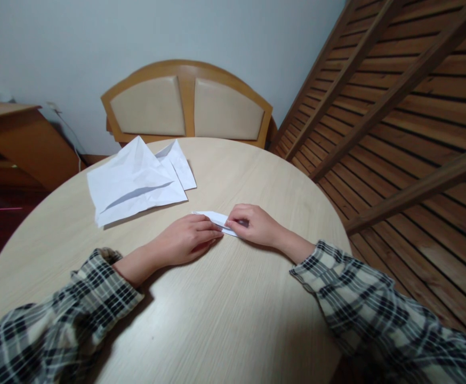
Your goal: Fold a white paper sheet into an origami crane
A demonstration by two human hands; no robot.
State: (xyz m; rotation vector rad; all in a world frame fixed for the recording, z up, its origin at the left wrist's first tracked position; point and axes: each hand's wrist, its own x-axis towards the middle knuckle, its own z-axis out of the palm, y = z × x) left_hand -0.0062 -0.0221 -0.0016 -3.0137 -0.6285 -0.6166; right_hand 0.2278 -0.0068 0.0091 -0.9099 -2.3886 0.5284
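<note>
A small folded piece of white paper [214, 218] lies on the round wooden table [225, 314] between my hands. My left hand [189, 240] rests beside it, fingers stretched out and pressed together, their tips touching the paper's left part. My right hand [252, 224] has its fingers curled and pinched down on the paper's right end. Part of the paper is hidden under both hands. Both arms wear plaid sleeves.
Two larger creased white paper sheets [137, 181] lie at the table's far left. A wooden chair with a beige padded back [187, 104] stands behind the table. A wooden slatted wall [409, 133] rises at right, a wooden cabinet [13, 138] at left.
</note>
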